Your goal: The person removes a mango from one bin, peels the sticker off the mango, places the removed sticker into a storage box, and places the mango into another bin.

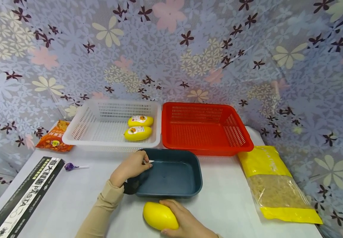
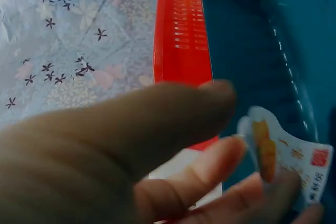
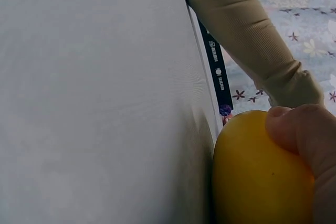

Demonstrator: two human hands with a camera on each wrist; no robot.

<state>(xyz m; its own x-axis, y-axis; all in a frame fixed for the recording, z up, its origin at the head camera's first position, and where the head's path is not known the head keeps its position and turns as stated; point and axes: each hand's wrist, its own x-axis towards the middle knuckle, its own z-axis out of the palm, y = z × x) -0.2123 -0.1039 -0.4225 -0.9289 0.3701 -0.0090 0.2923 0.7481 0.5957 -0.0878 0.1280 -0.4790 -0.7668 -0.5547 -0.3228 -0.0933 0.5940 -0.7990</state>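
In the head view my left hand [image 1: 133, 166] is over the left side of a dark blue-green basin [image 1: 171, 178]. Its fingers hold a small white sticker [image 2: 283, 148], printed with orange fruit and a red square code, as the left wrist view shows. My right hand [image 1: 186, 219] grips a yellow mango [image 1: 160, 216] just in front of the basin. Smooth and without a label on the side that shows, this mango [image 3: 257, 171] has my right thumb lying across it in the right wrist view. Two other mangoes [image 1: 138, 133] with white stickers lie in a white basket [image 1: 111, 143].
Beside the white basket stands a red basket [image 1: 207, 152]. A yellow bag of pasta [image 1: 278, 185] lies at the right, a black pasta box [image 1: 25, 195] at the left. Near that box are a purple lollipop [image 1: 70, 166] and an orange snack bag [image 1: 55, 137].
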